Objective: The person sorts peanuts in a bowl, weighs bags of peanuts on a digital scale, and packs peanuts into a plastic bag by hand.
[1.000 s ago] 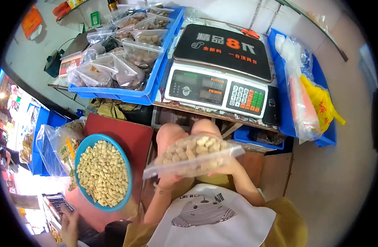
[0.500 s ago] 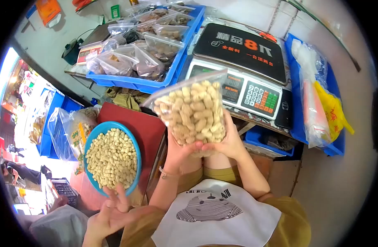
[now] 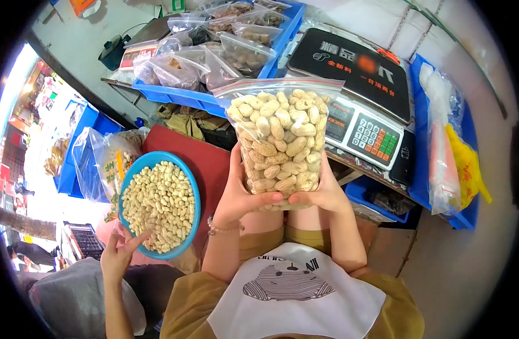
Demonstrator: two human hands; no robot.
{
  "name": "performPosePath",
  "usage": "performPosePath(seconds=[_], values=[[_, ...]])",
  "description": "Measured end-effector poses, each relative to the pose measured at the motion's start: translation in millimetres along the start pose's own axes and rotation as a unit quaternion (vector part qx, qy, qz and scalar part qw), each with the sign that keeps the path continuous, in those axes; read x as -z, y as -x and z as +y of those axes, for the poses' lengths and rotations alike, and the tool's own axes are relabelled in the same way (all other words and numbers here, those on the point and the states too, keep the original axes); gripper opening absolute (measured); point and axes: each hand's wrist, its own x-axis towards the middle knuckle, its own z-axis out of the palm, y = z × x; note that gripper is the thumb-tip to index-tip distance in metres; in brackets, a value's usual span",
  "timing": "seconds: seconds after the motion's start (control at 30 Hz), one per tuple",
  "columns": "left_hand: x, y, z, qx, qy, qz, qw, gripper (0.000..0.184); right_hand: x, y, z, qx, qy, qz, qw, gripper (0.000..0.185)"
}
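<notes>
A clear zip bag full of unshelled peanuts is held upright in front of me, its zip strip at the top. My left hand grips its lower left side, thumb across the front. On the lower right, my right hand holds it the same way, and the two thumbs nearly meet. To the left, a blue basin holds loose peanuts. Another person's hand reaches over the near rim of that basin with fingers spread.
A blue tray of filled zip bags stands beyond. Right of it is a digital scale on a table. A blue bin with plastic bags stands far right. The basin rests on a red surface, beside a plastic sack.
The bag of peanuts has turned more upright and come closer, in both my hands. The other person's hand has moved left and up, beside the basin. My view has shifted slightly.
</notes>
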Motion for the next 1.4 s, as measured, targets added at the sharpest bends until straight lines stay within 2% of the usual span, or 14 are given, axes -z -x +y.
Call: performPosePath(seconds=[0.1,0.4,0.6,0.7,0.83,0.93,1.07,1.17,1.27,1.4], values=[[2.3,-0.9,-5.3,0.008,-0.022,-0.01,1.0,0.117,1.6,1.1,7.8,-0.001,-0.033,0.022,0.999,0.119],[-4.5,-5.9,-4.2,-0.005,0.012,-0.028,1.0,0.115,0.4,4.4,-0.1,0.054,0.005,0.027,0.998,0.119],[-18.0,-11.9,-2.2,-0.009,-0.008,-0.035,0.999,0.107,-1.3,12.0,-14.9,0.044,-0.138,0.061,0.988,0.119],[-33.2,-19.6,2.0,-0.028,-0.023,-0.032,0.999,0.098,6.5,13.3,-27.1,0.056,-0.137,0.072,0.986,0.116],[-49.8,-28.2,2.7,-0.032,-0.02,-0.014,0.999,0.091,12.5,16.6,-56.3,0.014,-0.166,0.11,0.98,0.107],[-59.5,-31.6,10.1,-0.02,-0.03,-0.012,0.999,0.093,17.6,16.4,-69.2,0.006,-0.16,0.121,0.98,0.105],[-59.5,-32.3,14.5,-0.032,-0.059,-0.017,0.998,0.096,17.3,13.6,-76.6,0.053,-0.139,0.117,0.982,0.105],[-57.8,-34.3,19.0,-0.049,0.041,-0.048,0.997,0.098,12.8,6.9,-84.8,0.07,-0.115,0.106,0.985,0.107],[-39.7,-36.5,13.8,-0.055,0.084,-0.067,0.993,0.101,8.9,-0.6,-79.1,0.101,-0.053,0.096,0.989,0.109],[-26.7,-35.1,8.6,-0.104,0.109,-0.062,0.987,0.099,-1.1,-7.9,-86.4,0.1,-0.055,0.067,0.991,0.112]])
